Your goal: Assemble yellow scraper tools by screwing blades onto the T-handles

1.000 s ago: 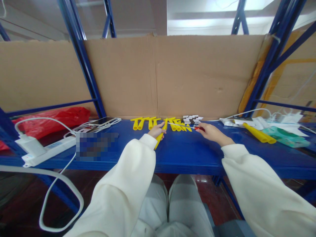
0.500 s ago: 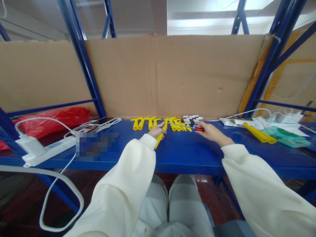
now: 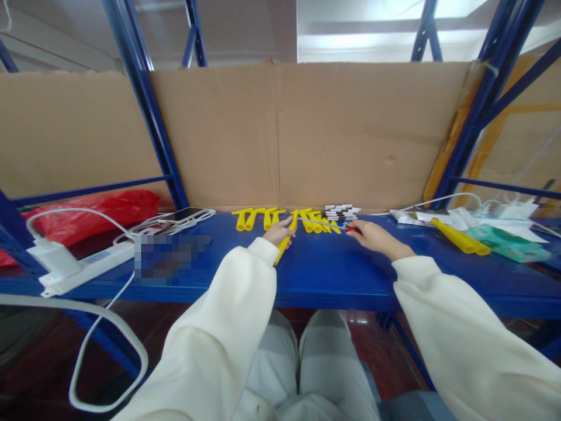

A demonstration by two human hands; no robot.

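Observation:
My left hand is closed around a yellow plastic tube, held upright and tilted, its upper end showing past the fingers. In my right hand is a screwdriver with a red handle. Its thin metal shaft points left to the upper part of the held piece; whether the tip sits in a screw is too small to tell. Beside my left hand lie several yellow T-shaped pieces with tube handles. More yellow T-shaped pieces and flat yellow bits lie behind the shaft.
Small white-and-black pieces are stacked at the back. On the right are yellow tubes and a green packet. A white power strip, cables, a phone and a red bag occupy the left. Cardboard stands behind.
The fingers of my right hand have turned slightly around the red handle. My left hand and the yellow tube stay in place.

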